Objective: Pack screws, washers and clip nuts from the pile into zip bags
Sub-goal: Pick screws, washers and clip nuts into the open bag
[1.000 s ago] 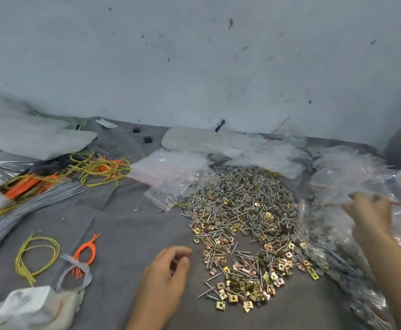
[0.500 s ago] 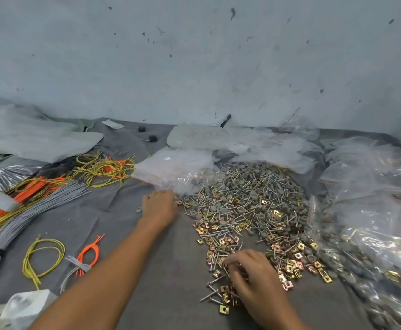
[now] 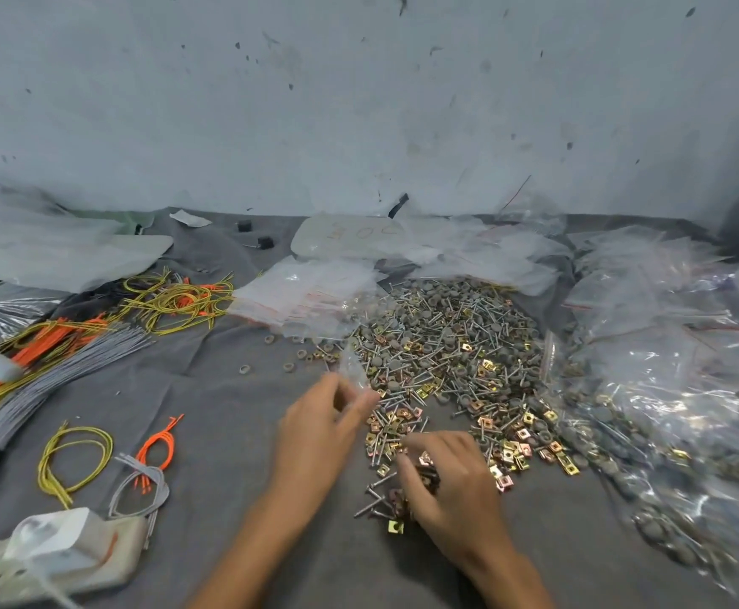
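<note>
Pinching zip bag [image 3: 355, 367]: left hand [image 3: 317, 428] fingers | right hand [image 3: 453, 487] fingers clutch clip nuts [image 3: 425, 460] | wires [image 3: 51, 380] left, filled bags [image 3: 675, 389] right

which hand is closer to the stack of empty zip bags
Left. The left hand is just in front of the stack; the right hand is farther, at the near edge of the pile.

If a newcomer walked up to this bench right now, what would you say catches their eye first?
The glittering pile of screws, washers and clip nuts, spread mid-table and to the right, dominates. At its near edge the right hand grips a few pieces, while the left hand pinches a clear zip bag beside it. Bright orange, yellow and grey wires lie on the left.
</note>
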Demonstrator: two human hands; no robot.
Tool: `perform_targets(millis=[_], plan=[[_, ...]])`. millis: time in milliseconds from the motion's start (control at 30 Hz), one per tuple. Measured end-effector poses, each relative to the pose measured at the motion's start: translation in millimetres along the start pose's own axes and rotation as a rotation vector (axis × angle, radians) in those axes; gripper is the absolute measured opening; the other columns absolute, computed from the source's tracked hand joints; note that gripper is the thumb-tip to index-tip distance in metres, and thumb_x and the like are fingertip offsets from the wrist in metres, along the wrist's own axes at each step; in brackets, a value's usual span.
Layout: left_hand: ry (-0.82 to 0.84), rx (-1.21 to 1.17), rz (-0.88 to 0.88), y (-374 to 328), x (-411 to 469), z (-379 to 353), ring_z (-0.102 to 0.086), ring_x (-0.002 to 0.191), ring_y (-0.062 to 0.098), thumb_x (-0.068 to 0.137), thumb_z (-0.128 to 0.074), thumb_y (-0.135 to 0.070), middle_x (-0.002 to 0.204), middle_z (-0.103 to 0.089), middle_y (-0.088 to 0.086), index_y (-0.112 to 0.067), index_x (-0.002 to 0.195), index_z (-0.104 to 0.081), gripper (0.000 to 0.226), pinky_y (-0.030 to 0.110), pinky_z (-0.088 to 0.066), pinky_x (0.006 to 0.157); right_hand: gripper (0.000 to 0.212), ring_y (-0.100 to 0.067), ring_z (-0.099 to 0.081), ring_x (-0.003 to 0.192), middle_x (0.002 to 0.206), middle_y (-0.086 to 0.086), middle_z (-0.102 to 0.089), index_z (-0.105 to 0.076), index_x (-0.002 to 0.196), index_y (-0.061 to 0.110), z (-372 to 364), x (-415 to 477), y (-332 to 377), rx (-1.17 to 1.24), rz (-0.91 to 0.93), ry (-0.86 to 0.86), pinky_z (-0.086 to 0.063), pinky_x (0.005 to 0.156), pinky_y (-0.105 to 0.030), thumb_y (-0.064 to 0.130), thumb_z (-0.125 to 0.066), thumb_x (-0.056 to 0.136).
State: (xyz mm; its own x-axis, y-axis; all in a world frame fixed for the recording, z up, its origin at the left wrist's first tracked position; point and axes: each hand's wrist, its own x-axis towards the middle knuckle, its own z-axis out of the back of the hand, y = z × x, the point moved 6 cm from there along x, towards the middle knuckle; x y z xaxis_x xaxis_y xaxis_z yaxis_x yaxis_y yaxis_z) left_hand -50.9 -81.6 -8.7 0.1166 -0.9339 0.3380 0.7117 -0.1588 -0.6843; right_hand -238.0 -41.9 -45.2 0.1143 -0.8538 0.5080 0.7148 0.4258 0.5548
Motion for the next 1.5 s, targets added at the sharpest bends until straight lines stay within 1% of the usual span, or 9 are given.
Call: perform_targets(millis=[267,467,667,833,933,1133,1233,1367,1500], plan=[[0.240,-0.416,0.159,-25,-44,-47,-0.055,0.049,0.003,0.099,-0.054,-0.050,0.056,-0.062,-0.011,-0.031,0.077,-0.066,0.032,0.028,-0.048,0.056,0.013,-0.008,-0.055,0.093,0.096,0.015,-0.068,-0.071,0.099,0.024,5,-1,-5,0.057,-0.021,-0.025,-0.047,0.080,-0.030,0.033,-0.063,0.094],[0.351,-0.471,0.118,-24,-46,-40,-0.065,0.083,-0.003,0.097,-0.055,0.001,0.091,-0.075,-0.020,-0.035,0.099,-0.072,0.040,0.011,-0.050,0.076,0.022,-0.004,-0.056,0.097,0.100,0.021,-0.070,-0.074,0.105,0.029,2,3,-9,0.156,-0.119,0.002,-0.043,0.083,-0.021,0.038,-0.055,0.097],[0.222,-0.506,0.139,-22,-40,-32,-0.068,0.076,0.006,0.092,-0.068,-0.008,0.082,-0.075,-0.005,-0.028,0.096,-0.073,0.021,0.022,-0.054,0.072,0.035,0.003,-0.059,0.093,0.091,0.024,-0.069,-0.072,0.108,0.035,-3,5,3,0.267,-0.166,0.065,-0.041,0.078,-0.009,0.055,-0.046,0.096],[0.198,-0.478,0.145,-20,-36,-27,-0.057,0.066,0.009,0.087,-0.074,-0.009,0.073,-0.066,-0.006,-0.025,0.094,-0.071,0.018,0.023,-0.046,0.063,0.017,-0.012,-0.072,0.084,0.092,0.008,-0.075,-0.075,0.099,0.030,-11,13,0,0.583,-0.312,0.119,-0.062,0.070,-0.040,0.037,-0.060,0.097],[0.053,-0.225,-0.027,-26,-35,-12,-0.056,0.067,0.000,0.090,-0.071,-0.018,0.075,-0.062,-0.013,-0.029,0.098,-0.069,0.014,0.020,-0.044,0.066,0.015,-0.009,-0.070,0.079,0.086,0.003,-0.073,-0.075,0.089,0.028,-8,18,-2,0.624,-0.335,0.079,-0.055,0.063,-0.016,0.031,-0.061,0.094],[0.236,0.320,-0.157,-33,-37,-22,-0.066,0.100,0.037,0.094,-0.048,-0.027,0.111,-0.073,0.006,-0.050,0.143,-0.031,0.057,0.043,-0.050,0.078,0.016,-0.011,-0.065,0.075,0.079,0.007,-0.071,-0.065,0.085,0.026,-19,27,8,0.601,-0.424,0.184,-0.055,0.075,-0.043,0.041,-0.062,0.087],[0.169,0.219,-0.125,-32,-34,-9,-0.066,0.093,0.039,0.095,-0.046,-0.028,0.098,-0.074,0.011,-0.050,0.143,-0.042,0.054,0.046,-0.052,0.077,0.005,-0.013,-0.065,0.074,0.079,0.006,-0.070,-0.062,0.092,0.026,-15,30,9,0.416,-0.370,0.164,-0.053,0.072,-0.039,0.030,-0.063,0.090],[0.108,0.236,-0.114,-28,-30,-1,-0.066,0.101,0.037,0.093,-0.049,-0.027,0.110,-0.074,0.006,-0.047,0.132,-0.057,0.045,0.044,-0.052,0.082,0.037,-0.012,-0.059,0.071,0.080,0.011,-0.063,-0.050,0.116,0.033,-21,33,23,0.233,-0.237,0.229,-0.044,0.065,-0.032,0.023,-0.067,0.085],[0.081,0.199,-0.169,-37,-35,0,-0.069,0.094,0.030,0.085,-0.051,-0.030,0.104,-0.076,0.000,-0.042,0.121,-0.068,0.041,0.041,-0.055,0.077,0.028,-0.015,-0.065,0.078,0.085,0.010,-0.068,-0.053,0.109,0.033,-24,37,27,0.256,-0.244,0.189,-0.052,0.069,-0.035,0.016,-0.064,0.090]])
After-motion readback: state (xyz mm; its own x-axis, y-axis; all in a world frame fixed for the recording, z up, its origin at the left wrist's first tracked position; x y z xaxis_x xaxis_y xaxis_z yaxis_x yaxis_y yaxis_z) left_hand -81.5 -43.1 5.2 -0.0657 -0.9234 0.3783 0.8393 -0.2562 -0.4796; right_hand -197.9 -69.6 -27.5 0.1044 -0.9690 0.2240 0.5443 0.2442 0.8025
